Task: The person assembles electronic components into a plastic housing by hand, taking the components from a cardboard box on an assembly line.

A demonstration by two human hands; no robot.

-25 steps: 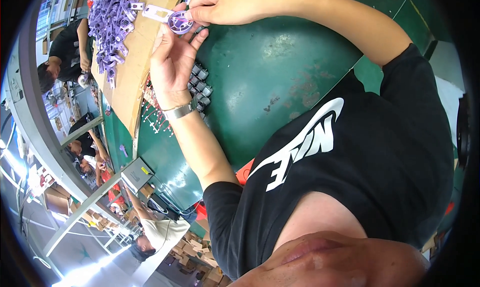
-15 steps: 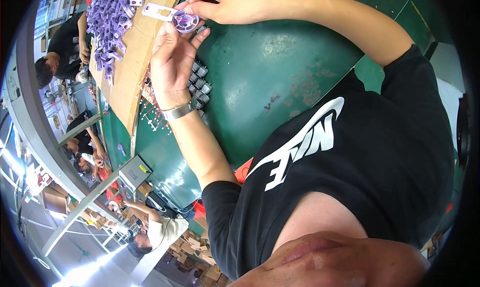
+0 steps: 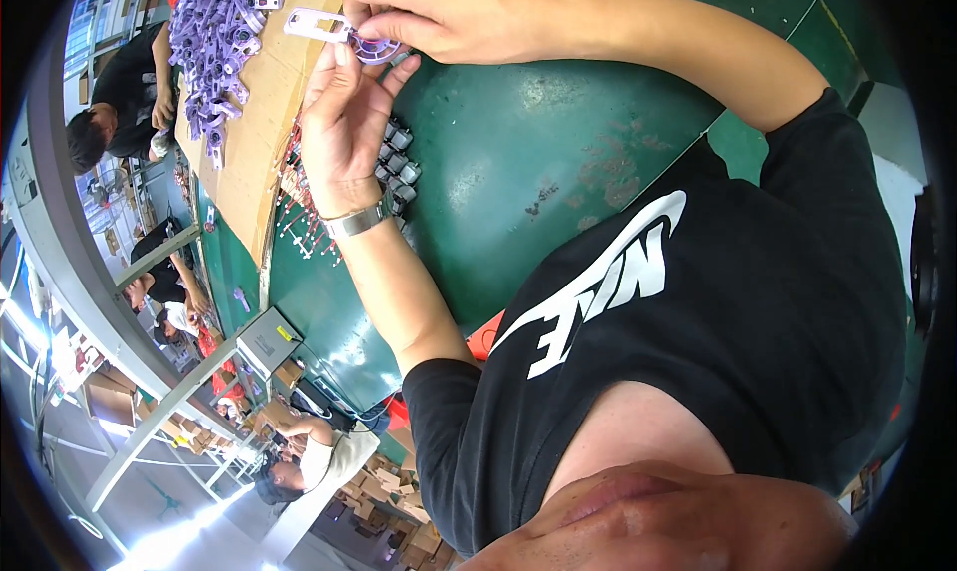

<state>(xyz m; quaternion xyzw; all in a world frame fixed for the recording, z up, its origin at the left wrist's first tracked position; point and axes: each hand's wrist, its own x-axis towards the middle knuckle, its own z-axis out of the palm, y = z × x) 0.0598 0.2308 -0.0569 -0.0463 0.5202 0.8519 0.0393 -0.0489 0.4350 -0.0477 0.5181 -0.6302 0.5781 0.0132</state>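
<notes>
A light purple plastic housing with a slotted flat handle and a round, spoked ring sits in my left hand, gripped between thumb and fingers under the ring. My right hand comes in from the right, its thumb and fingers closed over the ring. Whatever its fingertips pinch is hidden; a bit of red shows inside the ring. Beside my left wrist lie several small grey motors and a bunch of red and white wires.
A heap of purple plastic parts lies on a cardboard sheet at upper left. The green table has worn patches. A grey box stands on the left, near a metal frame. Other people work farther left.
My right hand has shifted left and down over the ring, covering more of it. The left hand and the housing stay nearly still.
</notes>
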